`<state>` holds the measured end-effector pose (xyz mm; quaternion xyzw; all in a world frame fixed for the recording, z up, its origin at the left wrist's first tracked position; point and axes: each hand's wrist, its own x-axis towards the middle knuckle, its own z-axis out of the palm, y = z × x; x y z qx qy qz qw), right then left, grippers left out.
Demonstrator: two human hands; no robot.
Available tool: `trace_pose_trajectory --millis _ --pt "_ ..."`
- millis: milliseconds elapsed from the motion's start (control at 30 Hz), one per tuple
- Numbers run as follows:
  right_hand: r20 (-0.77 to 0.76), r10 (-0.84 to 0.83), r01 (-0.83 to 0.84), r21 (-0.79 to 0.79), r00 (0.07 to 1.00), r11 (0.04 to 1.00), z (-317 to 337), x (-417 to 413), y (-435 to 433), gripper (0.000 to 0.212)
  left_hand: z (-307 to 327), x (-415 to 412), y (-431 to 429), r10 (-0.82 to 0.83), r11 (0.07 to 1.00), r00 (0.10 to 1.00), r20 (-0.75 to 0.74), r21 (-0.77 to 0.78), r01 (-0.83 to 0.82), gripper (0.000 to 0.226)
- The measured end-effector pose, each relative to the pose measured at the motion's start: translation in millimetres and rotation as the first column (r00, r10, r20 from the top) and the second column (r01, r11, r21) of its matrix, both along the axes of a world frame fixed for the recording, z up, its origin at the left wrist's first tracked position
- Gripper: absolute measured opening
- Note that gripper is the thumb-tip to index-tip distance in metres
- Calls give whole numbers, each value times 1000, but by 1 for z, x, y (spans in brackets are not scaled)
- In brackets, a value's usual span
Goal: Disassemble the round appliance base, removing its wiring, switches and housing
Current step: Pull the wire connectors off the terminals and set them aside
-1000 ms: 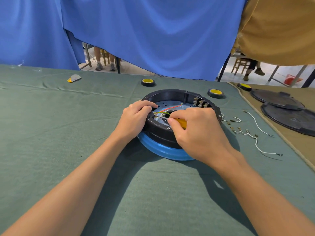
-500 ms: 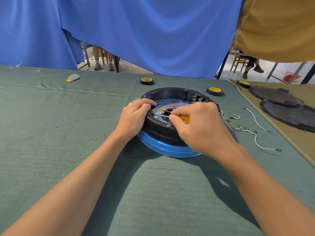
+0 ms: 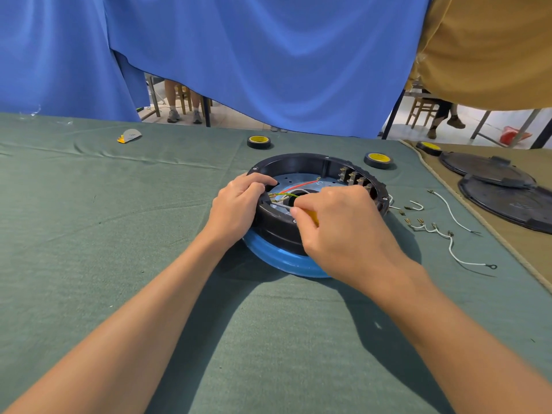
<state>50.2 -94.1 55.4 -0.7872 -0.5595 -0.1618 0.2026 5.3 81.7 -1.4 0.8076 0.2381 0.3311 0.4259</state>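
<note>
The round appliance base [image 3: 301, 164] lies open side up on the green cloth, a black housing on a blue ring [image 3: 277, 258]. Inside are a metal plate, a red wire [image 3: 301, 184], a green-yellow wire and a row of switch terminals [image 3: 355, 177]. My left hand [image 3: 236, 207] grips the housing's left rim, its fingers curled over the edge. My right hand [image 3: 343, 228] holds a yellow-handled screwdriver [image 3: 312, 216], whose metal shaft points left into the base near the rim. The tip is hidden by the rim.
Removed white wires with terminals [image 3: 442, 231] lie right of the base. Two black round covers [image 3: 504, 186] sit on the tan cloth at far right. Three tape rolls [image 3: 258, 141] stand behind the base. A small grey scrap [image 3: 130, 135] lies far left.
My right hand with the screwdriver has shifted slightly right and back along the base. My left hand keeps its grip on the rim.
</note>
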Motion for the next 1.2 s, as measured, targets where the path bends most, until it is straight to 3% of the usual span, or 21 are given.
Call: trace_pose_trajectory --millis 100,367,633,700,833,1000,1200 --pt "49 -39 40 -24 998 999 -5 -20 2 16 1 1 -2 21 1000 1000 -3 -14 -21 33" --pt "73 -165 166 -7 984 986 -10 -43 9 31 2 -1 -2 3 999 1000 7 -43 -3 35" --pt "-68 -168 170 40 984 985 -14 -30 1 16 1 -1 -2 -22 1000 1000 17 -7 22 34" --pt "-80 -163 168 66 983 983 -14 -30 -1 18 3 -2 0 -34 997 999 -3 63 34 34" --pt "-113 -138 147 79 984 986 -16 -28 -1 25 17 -4 9 -12 931 998 -58 364 32 26" --pt "-137 -122 137 106 983 985 -16 -28 0 26 17 -6 13 -141 962 986 -93 222 159 22" --pt "-101 -148 155 59 984 986 -14 -30 2 23 11 -2 8 -106 979 994 -27 173 109 27"
